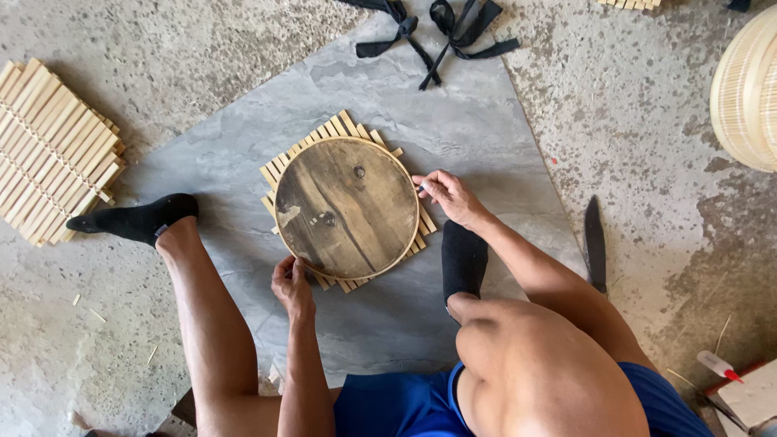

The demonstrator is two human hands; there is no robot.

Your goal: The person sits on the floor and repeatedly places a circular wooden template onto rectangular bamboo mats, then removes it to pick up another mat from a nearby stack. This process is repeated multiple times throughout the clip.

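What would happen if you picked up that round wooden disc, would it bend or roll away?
The round dark wooden disc looks solid, so it would probably stay stiff. Lying flat on the mat of pale bamboo slats, it seems unlikely to roll unless stood on edge. With the left hand and right hand at its rim, it may be fairly heavy.

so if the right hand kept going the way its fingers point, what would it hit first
The right hand points left, fingertips already at the rim of the round wooden disc lying on a mat of bamboo slats. It would likely meet the disc's edge first, though the height is hard to judge from above.
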